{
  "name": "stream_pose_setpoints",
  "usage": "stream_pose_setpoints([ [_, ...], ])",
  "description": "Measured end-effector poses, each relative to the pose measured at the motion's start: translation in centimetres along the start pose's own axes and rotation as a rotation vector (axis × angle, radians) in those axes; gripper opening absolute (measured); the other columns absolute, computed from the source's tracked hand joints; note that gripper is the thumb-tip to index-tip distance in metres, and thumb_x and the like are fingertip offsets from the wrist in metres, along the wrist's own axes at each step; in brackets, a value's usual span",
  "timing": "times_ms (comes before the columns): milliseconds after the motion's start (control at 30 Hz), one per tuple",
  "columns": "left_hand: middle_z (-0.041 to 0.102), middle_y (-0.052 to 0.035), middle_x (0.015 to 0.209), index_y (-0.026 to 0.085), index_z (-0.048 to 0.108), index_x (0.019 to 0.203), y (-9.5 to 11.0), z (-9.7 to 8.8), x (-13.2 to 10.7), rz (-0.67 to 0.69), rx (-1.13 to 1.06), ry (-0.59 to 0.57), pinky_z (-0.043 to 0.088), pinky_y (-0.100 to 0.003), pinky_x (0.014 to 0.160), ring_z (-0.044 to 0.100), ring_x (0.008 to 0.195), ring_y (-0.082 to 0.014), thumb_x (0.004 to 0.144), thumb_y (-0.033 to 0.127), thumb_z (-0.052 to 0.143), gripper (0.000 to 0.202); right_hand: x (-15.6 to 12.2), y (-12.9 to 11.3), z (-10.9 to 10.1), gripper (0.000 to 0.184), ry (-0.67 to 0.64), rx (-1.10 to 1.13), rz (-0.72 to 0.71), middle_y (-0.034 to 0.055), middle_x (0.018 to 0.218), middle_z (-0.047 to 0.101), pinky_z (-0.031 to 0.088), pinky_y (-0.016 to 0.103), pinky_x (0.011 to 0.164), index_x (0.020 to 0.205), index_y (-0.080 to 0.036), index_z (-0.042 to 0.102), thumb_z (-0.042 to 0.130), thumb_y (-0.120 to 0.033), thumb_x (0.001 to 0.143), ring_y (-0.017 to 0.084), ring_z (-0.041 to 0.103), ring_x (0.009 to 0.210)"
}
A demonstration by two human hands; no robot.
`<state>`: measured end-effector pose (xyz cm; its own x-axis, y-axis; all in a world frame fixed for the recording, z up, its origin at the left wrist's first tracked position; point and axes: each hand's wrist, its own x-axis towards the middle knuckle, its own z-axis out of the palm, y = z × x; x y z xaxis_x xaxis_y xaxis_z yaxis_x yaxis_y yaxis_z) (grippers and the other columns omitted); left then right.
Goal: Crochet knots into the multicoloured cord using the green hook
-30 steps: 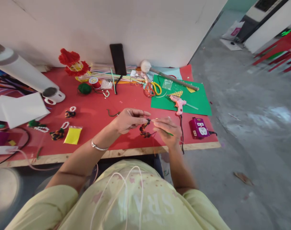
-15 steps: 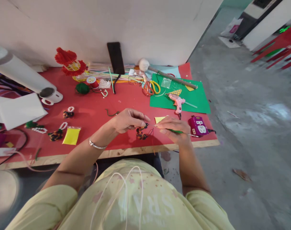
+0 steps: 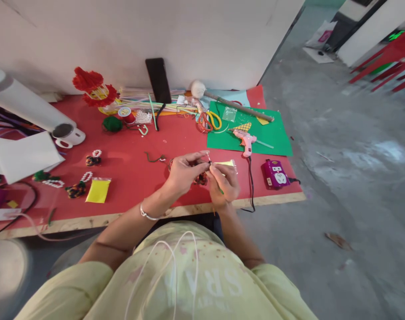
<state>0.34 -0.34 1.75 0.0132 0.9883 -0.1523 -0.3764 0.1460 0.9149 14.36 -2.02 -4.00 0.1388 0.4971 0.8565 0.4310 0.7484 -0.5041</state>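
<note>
Over the front of the red tabletop [image 3: 129, 178], my two hands meet. My left hand [image 3: 182, 174] is closed in a pinch on a small dark, orange-flecked crocheted yarn piece [image 3: 200, 179], partly hidden by fingers. My right hand [image 3: 224, 181] is closed around a crochet hook [image 3: 208, 156]; its thin metal tip pokes up between the fingertips, and a bit of green handle shows under the palm. Whether yarn sits on the hook's tip is too small to tell. Behind my right hand lies a yellow packet [image 3: 231, 164].
Right of my hands are a pink glue gun [image 3: 247, 141] with its black cord and a purple power socket [image 3: 276, 173]. Scissors [image 3: 214, 120] lie beyond on green card. On the left are yarn pieces with bead loops [image 3: 76, 189], another yellow packet [image 3: 98, 190] and a mug [image 3: 68, 134].
My right hand has moved left to meet my left hand, and the hook has turned so its tip points upward. My left hand has shifted slightly right. The glue gun's cord is now uncovered.
</note>
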Motion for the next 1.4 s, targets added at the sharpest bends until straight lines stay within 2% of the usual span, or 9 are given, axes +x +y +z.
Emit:
stream_pose_setpoints([
  [67, 0.064, 0.0032, 0.060, 0.014, 0.085, 0.096, 1.0, -0.6, 0.2, -0.151, -0.070, -0.093, 0.023, -0.017, 0.040, 0.037, 0.041, -0.0010, 0.060, 0.024, 0.095, 0.039, 0.3, 0.6, -0.2, 0.049, -0.025, 0.091, 0.020, 0.0025, 0.108, 0.081, 0.066, 0.040, 0.084, 0.129, -0.040, 0.074, 0.078, -0.011, 0.089, 0.021, 0.077, 0.096],
  [167, 0.067, -0.0006, 0.060, 0.013, 0.085, 0.089, 2.9, -1.8, 0.7, -0.318, -0.043, -0.251, 0.016, -0.018, 0.039, 0.036, 0.040, -0.0006, 0.056, 0.020, 0.098, 0.036, 1.6, 1.6, -1.7, 0.043, -0.220, 0.231, 0.048, 0.0023, 0.114, 0.082, 0.066, 0.042, 0.084, 0.125, -0.043, 0.076, 0.081, -0.021, 0.089, 0.022, 0.078, 0.098],
  [300, 0.062, 0.0001, 0.054, 0.012, 0.085, 0.084, 4.2, -2.7, 1.1, -0.374, -0.014, -0.301, 0.014, -0.018, 0.039, 0.035, 0.039, -0.0010, 0.054, 0.019, 0.098, 0.033, 3.9, 2.1, -3.8, 0.042, -0.406, 0.349, 0.068, 0.0024, 0.115, 0.084, 0.066, 0.041, 0.085, 0.126, -0.041, 0.076, 0.081, -0.021, 0.089, 0.022, 0.080, 0.099],
  [767, 0.066, -0.0042, 0.056, 0.011, 0.084, 0.077, 4.4, -3.6, 1.7, -0.430, 0.201, -0.472, 0.022, -0.020, 0.041, 0.041, 0.042, -0.0045, 0.055, 0.015, 0.088, 0.022, 7.2, 2.5, -5.7, 0.024, -0.678, 0.604, 0.230, 0.0055, 0.098, 0.087, 0.065, 0.040, 0.086, 0.109, -0.030, 0.084, 0.082, -0.020, 0.088, 0.022, 0.082, 0.090],
  [867, 0.068, -0.0040, 0.059, 0.011, 0.085, 0.084, 3.8, -2.9, 1.3, -0.325, 0.203, -0.429, 0.026, -0.020, 0.041, 0.043, 0.043, -0.0051, 0.059, 0.019, 0.090, 0.027, 5.3, 2.8, -4.5, 0.015, -0.578, 0.701, 0.369, 0.0056, 0.090, 0.086, 0.067, 0.039, 0.077, 0.101, -0.029, 0.085, 0.081, -0.037, 0.089, 0.023, 0.081, 0.085],
  [967, 0.074, -0.0048, 0.071, 0.012, 0.086, 0.094, 2.6, -1.6, 0.6, -0.086, 0.192, -0.270, 0.044, -0.021, 0.052, 0.058, 0.056, -0.0096, 0.062, 0.021, 0.090, 0.033, 2.7, 2.1, -2.8, 0.016, -0.273, 0.587, 0.439, 0.0040, 0.101, 0.084, 0.067, 0.036, 0.075, 0.105, -0.034, 0.083, 0.075, -0.041, 0.093, 0.020, 0.080, 0.089],
  [1167, 0.076, -0.0012, 0.075, 0.015, 0.085, 0.102, 0.5, -0.3, -0.2, 0.149, 0.307, -0.002, 0.055, -0.024, 0.069, 0.067, 0.070, -0.0129, 0.067, 0.018, 0.086, 0.035, 0.5, 0.7, -1.5, 0.033, -0.214, 0.133, 0.179, 0.0039, 0.111, 0.081, 0.065, 0.042, 0.089, 0.120, -0.038, 0.079, 0.076, -0.022, 0.092, 0.022, 0.076, 0.101],
  [1300, 0.072, -0.0005, 0.069, 0.014, 0.084, 0.101, 0.4, -0.4, -0.2, -0.037, 0.038, -0.078, 0.044, -0.019, 0.050, 0.055, 0.053, -0.0070, 0.064, 0.026, 0.093, 0.040, 0.4, 0.5, -0.6, 0.042, -0.052, 0.060, 0.068, 0.0030, 0.117, 0.082, 0.064, 0.045, 0.095, 0.124, -0.041, 0.076, 0.078, -0.018, 0.089, 0.024, 0.076, 0.104],
  [1400, 0.063, 0.0025, 0.058, 0.012, 0.085, 0.099, 1.3, -1.1, -0.1, -0.214, -0.032, -0.191, 0.023, -0.018, 0.040, 0.038, 0.043, -0.0024, 0.061, 0.027, 0.097, 0.043, 1.0, 1.0, -0.4, 0.021, -0.067, 0.262, 0.252, 0.0035, 0.112, 0.083, 0.064, 0.044, 0.096, 0.115, -0.036, 0.079, 0.072, -0.029, 0.096, 0.023, 0.078, 0.103],
])
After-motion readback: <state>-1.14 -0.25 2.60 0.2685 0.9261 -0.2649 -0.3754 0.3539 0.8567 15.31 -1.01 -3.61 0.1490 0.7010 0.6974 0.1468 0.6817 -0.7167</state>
